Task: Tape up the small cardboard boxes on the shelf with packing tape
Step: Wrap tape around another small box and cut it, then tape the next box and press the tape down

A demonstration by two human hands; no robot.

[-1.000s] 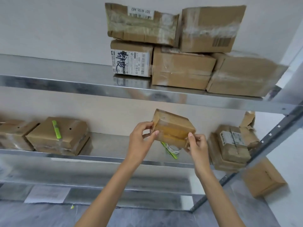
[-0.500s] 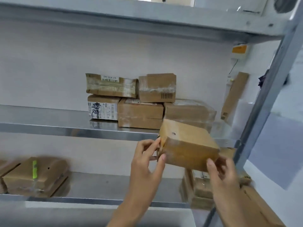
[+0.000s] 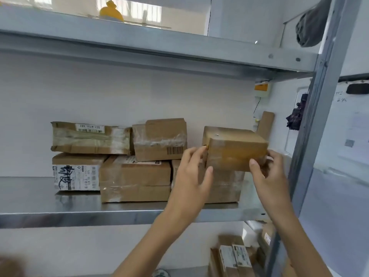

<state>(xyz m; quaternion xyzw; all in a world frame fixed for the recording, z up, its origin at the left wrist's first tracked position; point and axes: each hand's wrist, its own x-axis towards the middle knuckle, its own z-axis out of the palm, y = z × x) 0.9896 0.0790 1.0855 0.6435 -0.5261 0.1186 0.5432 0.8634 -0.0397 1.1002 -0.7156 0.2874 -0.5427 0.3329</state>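
While both hands grip it, the small brown taped cardboard box (image 3: 235, 148) is at the right end of the stack of taped brown cardboard parcels (image 3: 135, 176), just over its bottom-row parcel. Can't tell if they're touching tbh. The left hand (image 3: 191, 174) pinches the box's left end. The right hand (image 3: 269, 172) has its thumb on the front w/ fingers round the right end.

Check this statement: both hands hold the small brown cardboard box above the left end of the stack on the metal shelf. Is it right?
Wrong end: in the head view the left hand and right hand hold the small brown cardboard box above the right end of the stack on the metal shelf.
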